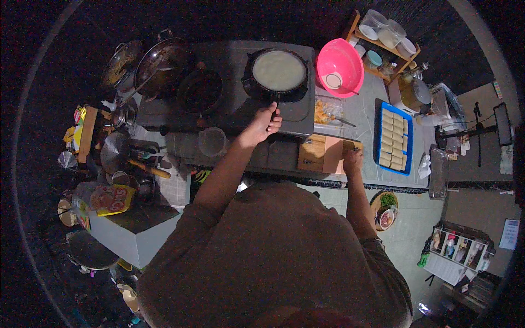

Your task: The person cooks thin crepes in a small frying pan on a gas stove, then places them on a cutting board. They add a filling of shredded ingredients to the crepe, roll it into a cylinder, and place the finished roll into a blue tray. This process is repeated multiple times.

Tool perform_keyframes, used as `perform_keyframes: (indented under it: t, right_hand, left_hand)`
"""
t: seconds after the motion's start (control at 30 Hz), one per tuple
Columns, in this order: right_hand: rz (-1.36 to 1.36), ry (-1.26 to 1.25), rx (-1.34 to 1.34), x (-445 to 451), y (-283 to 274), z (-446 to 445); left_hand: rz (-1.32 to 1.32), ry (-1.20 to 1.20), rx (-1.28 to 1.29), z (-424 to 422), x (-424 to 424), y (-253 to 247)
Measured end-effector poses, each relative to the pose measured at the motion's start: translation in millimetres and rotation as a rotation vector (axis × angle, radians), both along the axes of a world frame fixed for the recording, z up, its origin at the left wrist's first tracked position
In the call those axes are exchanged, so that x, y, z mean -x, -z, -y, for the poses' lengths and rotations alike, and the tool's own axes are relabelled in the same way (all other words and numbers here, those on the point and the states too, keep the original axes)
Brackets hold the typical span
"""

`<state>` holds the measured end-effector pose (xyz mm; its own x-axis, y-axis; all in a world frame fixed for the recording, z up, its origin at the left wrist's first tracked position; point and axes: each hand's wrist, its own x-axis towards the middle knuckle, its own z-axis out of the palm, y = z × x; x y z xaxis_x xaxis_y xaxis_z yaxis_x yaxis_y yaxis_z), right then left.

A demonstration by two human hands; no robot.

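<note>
My left hand (266, 123) grips the short handle of a black frying pan (247, 84) on the stove, thumb stretched along it. A pale, round layer of batter (279, 70) covers the pan's bottom. Down at the counter's front, my right hand (353, 159) is at the right end of a wooden board (311, 153). Its fingers are curled near a small dark spot; whether they hold something is too unclear to tell. Behind the board lies a clear tray (337, 102) of orange filling, with a spoon (345, 122) in it.
A pink bowl (342, 55) holding a ladle stands right of the gas stove (233, 119). Pale rolls (392, 137) lie in rows in a blue tray (379, 123). A wok (143, 61) sits at the far left. A clear plastic bowl (212, 141) is by the stove's front.
</note>
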<state>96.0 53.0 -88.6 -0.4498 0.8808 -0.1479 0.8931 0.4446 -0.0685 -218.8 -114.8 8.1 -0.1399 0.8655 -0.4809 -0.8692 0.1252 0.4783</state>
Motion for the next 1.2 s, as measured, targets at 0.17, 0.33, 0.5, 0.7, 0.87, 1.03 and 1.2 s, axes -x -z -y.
perform_keyframes:
  t: [0.17,0.33,0.5,0.7,0.87,1.03,1.2]
  right_hand:
    - [-0.122,0.021,0.02,2.6,-7.2,4.7]
    - [-0.119,0.066,0.044,4.9,-14.9,5.3]
    - [-0.082,0.12,0.014,2.4,-5.2,2.4]
    - [-0.109,0.088,0.042,11.4,-27.2,13.1]
    - [0.002,0.062,0.013,-3.8,7.4,-3.4]
    - [-0.061,-0.001,-0.073,-3.4,16.5,-0.7]
    - [0.051,-0.005,-0.024,-9.3,27.5,-10.7]
  left_hand:
    - [-0.001,0.006,-0.03,2.5,0.8,1.7]
    - [-0.037,0.003,-0.016,2.6,-0.3,-1.8]
    - [-0.031,0.014,0.006,-0.3,-0.5,-1.3]
    - [-0.014,-0.001,-0.015,3.0,1.2,2.5]
    - [0.018,0.016,-0.03,-0.1,0.5,1.3]
    - [0.035,0.005,-0.01,1.8,3.0,4.6]
    - [0.009,-0.006,0.012,0.9,0.0,-0.8]
